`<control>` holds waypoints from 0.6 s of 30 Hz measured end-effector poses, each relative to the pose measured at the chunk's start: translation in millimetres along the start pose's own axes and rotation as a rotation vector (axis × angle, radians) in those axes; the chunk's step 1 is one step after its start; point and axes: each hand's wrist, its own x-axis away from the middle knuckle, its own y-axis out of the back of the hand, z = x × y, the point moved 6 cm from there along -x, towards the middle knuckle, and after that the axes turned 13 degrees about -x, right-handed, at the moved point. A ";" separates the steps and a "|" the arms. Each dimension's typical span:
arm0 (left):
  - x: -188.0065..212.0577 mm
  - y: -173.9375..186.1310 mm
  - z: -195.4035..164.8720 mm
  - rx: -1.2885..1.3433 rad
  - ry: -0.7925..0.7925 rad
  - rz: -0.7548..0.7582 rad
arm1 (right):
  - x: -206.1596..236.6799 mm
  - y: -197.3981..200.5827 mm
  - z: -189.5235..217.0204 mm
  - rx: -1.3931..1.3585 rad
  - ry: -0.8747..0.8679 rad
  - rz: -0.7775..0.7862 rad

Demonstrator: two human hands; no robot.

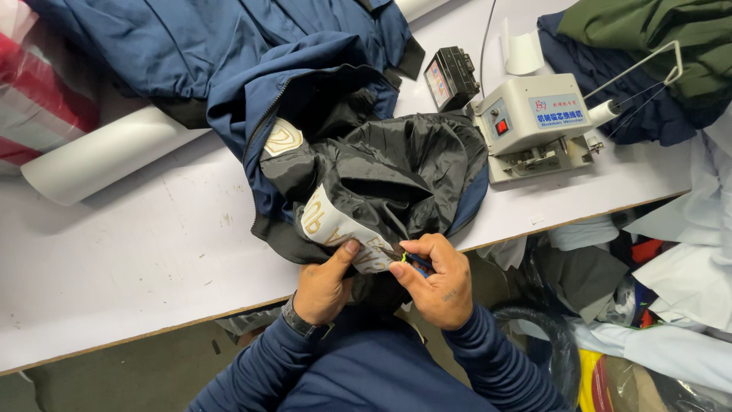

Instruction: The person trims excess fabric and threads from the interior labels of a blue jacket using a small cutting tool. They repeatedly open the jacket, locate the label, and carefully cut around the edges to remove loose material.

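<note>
White label (347, 233) between both hands

The light is bright and even, and it comes from above. The white counter (137, 252) looks pale with no strong glare. Soft shadows lie under the white roll (99, 156) and the jacket (328, 114). The black lining (404, 164) shines a little. Everything is sharp. Under the counter's front edge it is dim.

A white patch (335, 229) with tan lettering sits on the black lining at the table edge; a smaller tan-and-white patch (282, 139) lies up left; the machine carries a blue label (558, 111)
</note>
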 end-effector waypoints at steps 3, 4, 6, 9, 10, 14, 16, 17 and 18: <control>0.0 1.1 1.7 -0.002 0.024 -0.009 | 1.3 0.4 -6.3 -0.027 -0.009 -0.001; 0.1 1.9 1.9 -0.013 0.021 -0.017 | 1.7 0.7 -7.8 -0.035 -0.015 -0.002; 0.3 2.5 3.5 -0.026 0.016 -0.028 | 1.9 1.9 -8.3 -0.020 0.000 0.007; 0.5 3.0 5.4 -0.049 -0.008 -0.028 | 1.1 3.5 -8.1 -0.008 0.001 0.012; 0.4 3.1 5.1 -0.070 -0.028 -0.020 | 0.5 3.9 -7.8 -0.005 -0.003 0.013; -0.4 7.1 2.4 -0.276 -0.094 -0.025 | -0.8 4.2 -4.4 0.003 0.010 0.017; -0.7 9.3 2.6 -0.323 -0.096 -0.036 | -1.7 4.0 -3.3 0.017 0.028 0.016; -0.9 9.6 2.8 -0.348 -0.096 -0.042 | -2.0 4.3 -3.8 0.021 0.025 0.015; -1.2 9.6 3.0 -0.342 -0.094 -0.037 | -2.1 4.7 -4.6 0.025 0.021 0.015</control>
